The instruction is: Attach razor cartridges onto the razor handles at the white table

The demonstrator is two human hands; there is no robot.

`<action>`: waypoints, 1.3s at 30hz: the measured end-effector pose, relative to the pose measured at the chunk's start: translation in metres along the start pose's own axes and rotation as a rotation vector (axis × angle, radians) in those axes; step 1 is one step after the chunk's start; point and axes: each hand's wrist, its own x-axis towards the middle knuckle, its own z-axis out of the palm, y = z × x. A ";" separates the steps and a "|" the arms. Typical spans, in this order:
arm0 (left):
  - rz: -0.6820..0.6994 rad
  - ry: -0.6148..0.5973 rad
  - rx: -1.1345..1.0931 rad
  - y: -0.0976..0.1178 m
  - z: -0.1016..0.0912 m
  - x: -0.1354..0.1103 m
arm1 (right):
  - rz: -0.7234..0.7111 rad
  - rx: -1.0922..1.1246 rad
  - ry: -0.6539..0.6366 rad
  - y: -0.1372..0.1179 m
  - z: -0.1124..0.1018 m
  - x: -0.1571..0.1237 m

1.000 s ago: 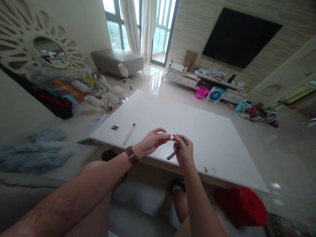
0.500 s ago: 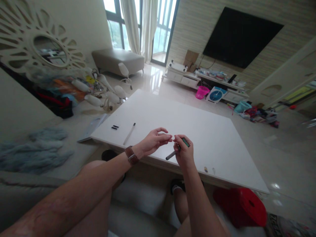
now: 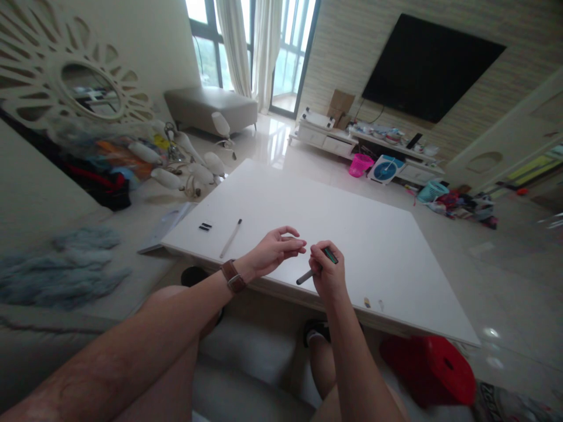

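My right hand [image 3: 326, 271] is closed around a dark pen [image 3: 304, 276] with a green end, held over the near edge of the white table [image 3: 360, 234]. My left hand [image 3: 275, 251], with a brown watch on its wrist, hovers just left of it. Its thumb and fingertips are pinched together close to the right hand's fingers; what they pinch is too small to make out. A second pen [image 3: 230, 238] lies on the table to the left. Two small black pieces [image 3: 204, 226] rest near the left corner.
A red stool [image 3: 428, 366] stands under the table's right side. A chandelier with white shades [image 3: 189, 167] lies on the floor at the left, beside a blue-grey cloth [image 3: 61, 269]. A TV cabinet, pink basket [image 3: 359, 164] and small fan [image 3: 385, 169] stand at the far wall.
Almost nothing has moved. My right hand has shifted the pen slightly downward and away from the left fingertips.
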 end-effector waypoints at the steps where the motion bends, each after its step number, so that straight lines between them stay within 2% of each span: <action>1: 0.003 -0.004 -0.001 0.000 0.000 0.000 | -0.004 0.000 -0.011 0.000 0.000 -0.001; 8: 0.021 -0.028 -0.022 -0.001 0.000 0.001 | -0.041 -0.018 -0.082 -0.004 0.003 -0.003; 19: 0.003 0.000 -0.021 0.002 0.001 -0.001 | -0.034 -0.044 -0.042 -0.001 0.000 -0.003; 24: 0.003 0.006 -0.022 0.001 0.002 -0.001 | -0.145 -0.067 0.026 -0.003 0.003 -0.002; 28: 0.007 -0.008 -0.026 0.001 0.003 -0.001 | -0.086 -0.095 0.024 -0.002 0.002 -0.001; 32: -0.002 -0.010 -0.021 0.001 0.003 -0.001 | -0.114 -0.159 0.023 0.001 0.000 -0.002; 39: -0.045 0.007 -0.061 0.000 0.001 0.001 | -0.044 -0.241 0.028 0.006 0.000 -0.001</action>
